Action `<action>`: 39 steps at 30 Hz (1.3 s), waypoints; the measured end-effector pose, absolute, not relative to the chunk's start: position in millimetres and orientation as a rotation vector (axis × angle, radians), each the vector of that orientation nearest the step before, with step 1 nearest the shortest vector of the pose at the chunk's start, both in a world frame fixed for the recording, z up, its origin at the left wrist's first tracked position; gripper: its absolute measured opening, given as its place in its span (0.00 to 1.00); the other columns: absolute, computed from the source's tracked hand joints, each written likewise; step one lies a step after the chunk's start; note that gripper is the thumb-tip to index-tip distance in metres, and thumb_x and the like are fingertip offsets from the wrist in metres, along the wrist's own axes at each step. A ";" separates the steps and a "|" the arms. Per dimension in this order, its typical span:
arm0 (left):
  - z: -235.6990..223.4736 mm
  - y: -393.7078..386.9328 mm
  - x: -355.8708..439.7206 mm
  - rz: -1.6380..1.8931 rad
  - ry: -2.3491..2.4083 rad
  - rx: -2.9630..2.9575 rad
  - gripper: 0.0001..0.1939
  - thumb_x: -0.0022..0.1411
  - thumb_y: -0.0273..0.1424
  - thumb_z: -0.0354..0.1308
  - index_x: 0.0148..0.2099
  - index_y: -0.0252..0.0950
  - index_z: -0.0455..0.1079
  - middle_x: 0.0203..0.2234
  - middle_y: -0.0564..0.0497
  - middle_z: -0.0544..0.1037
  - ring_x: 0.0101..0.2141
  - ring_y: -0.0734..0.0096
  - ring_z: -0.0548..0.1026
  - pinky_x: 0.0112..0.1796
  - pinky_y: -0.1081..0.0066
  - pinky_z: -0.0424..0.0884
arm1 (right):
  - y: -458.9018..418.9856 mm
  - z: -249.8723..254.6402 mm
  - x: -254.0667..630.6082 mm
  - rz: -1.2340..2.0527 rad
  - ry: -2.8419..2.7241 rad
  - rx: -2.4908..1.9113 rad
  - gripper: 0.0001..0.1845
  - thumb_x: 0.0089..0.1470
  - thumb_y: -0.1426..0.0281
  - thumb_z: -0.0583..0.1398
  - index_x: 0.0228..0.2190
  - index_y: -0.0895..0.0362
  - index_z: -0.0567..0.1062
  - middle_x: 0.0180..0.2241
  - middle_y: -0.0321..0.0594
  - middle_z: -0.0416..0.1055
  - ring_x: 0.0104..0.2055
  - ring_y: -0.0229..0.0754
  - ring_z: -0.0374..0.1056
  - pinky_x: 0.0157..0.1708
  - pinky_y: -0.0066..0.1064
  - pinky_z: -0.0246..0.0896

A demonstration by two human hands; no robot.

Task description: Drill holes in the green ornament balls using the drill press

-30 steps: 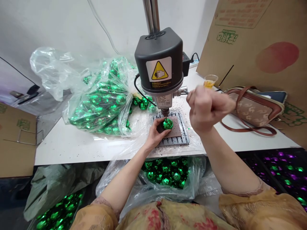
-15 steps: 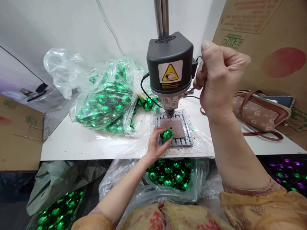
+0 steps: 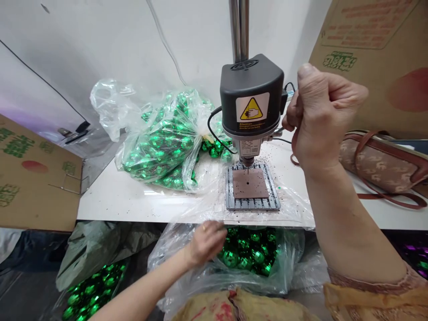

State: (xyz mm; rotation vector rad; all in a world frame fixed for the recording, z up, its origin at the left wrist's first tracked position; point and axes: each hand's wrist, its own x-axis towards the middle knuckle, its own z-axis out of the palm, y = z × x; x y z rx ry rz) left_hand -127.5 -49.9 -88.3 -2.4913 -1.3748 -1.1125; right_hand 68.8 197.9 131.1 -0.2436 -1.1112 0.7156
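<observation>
White surface (image 3: 103, 200) bears a drill press (image 3: 251, 84); I record right grip (image 3: 323, 118) closed on its lever (image 3: 278, 132), left grip (image 3: 207, 243) by green faceted balls (image 3: 249, 255), holding undetermined.

White tbl (image 3: 113, 200) stands by pale wall (image 3: 200, 40) w/ cardbd box (image 3: 33, 183) L, 2nd box (image 3: 371, 84) R.

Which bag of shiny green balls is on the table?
The bulging clear bag left of the black machine; the open bag is lower than the table.
</observation>
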 end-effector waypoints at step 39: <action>-57.1 95.0 -100.2 -2.747 -2.279 -1.719 0.31 0.57 0.48 0.71 0.57 0.39 0.72 0.49 0.44 0.81 0.48 0.61 0.80 0.51 0.62 0.76 | 198.8 128.3 69.1 0.646 -1.190 -0.275 0.35 0.55 0.46 0.65 0.14 0.56 0.58 0.13 0.30 0.48 0.16 0.29 0.42 0.17 0.31 0.37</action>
